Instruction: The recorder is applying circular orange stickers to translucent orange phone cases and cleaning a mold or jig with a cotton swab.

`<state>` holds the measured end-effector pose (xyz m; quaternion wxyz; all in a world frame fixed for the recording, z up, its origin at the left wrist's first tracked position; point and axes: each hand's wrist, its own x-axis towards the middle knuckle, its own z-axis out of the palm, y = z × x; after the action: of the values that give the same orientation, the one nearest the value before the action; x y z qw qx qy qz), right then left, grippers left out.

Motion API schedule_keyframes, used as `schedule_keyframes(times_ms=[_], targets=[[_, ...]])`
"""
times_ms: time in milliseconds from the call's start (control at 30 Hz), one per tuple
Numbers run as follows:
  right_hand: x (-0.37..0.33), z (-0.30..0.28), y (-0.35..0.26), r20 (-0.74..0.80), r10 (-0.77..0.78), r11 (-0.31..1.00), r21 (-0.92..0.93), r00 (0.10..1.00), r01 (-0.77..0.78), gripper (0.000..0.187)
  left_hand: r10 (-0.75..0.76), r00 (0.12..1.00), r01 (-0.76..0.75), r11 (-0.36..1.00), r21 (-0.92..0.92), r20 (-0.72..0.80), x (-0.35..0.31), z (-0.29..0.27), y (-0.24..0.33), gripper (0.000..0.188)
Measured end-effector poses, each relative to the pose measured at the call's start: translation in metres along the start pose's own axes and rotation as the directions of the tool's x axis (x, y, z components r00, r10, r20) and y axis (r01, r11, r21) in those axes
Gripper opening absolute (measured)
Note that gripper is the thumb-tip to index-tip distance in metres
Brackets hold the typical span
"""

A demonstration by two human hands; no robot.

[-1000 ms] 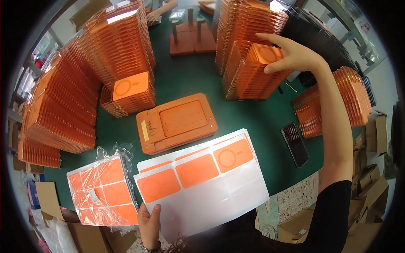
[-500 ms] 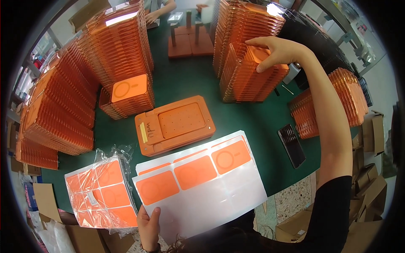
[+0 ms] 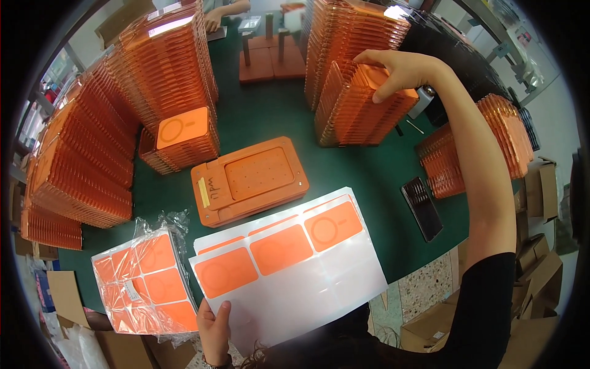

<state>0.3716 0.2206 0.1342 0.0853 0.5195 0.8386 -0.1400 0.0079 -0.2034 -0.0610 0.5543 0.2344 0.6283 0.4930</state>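
Sticker sheets (image 3: 295, 295) at near centre look light and easily creased, best held by their margin, where the left hand (image 3: 213, 332) pinches, while the right hand's (image 3: 407, 71) grip spans stacked orange cases (image 3: 349, 120), closure unclear.

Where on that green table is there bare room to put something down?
A bare patch of green table lies between the orange fixture and the dark phone. Another runs from the fixture back to the pegged blocks. It's crowded along the left, with orange case stacks, and at the front, by sticker sheets and a plastic-wrapped pack.
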Motion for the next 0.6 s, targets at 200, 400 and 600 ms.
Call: schedule_keyframes(times_ms=[200, 400, 600], targets=[[-0.005, 0.004, 0.000, 0.007, 0.036, 0.999, -0.025, 0.999, -0.036, 0.106, 0.049, 0.999, -0.049, 0.998, -0.050, -0.003, 0.000, 0.004, -0.001, 0.034], [-0.008, 0.005, 0.007, 0.016, 0.105, 0.994, -0.027, 0.994, -0.104, 0.108, 0.045, 0.999, -0.044, 0.996, -0.075, 0.010, 0.000, 0.006, -0.001, 0.035], [-0.007, 0.010, 0.015, 0.006, -0.046, 0.999, 0.028, 0.999, 0.046, 0.100, 0.078, 0.997, -0.079, 0.996, -0.044, -0.027, -0.004, -0.002, -0.006, 0.034]])
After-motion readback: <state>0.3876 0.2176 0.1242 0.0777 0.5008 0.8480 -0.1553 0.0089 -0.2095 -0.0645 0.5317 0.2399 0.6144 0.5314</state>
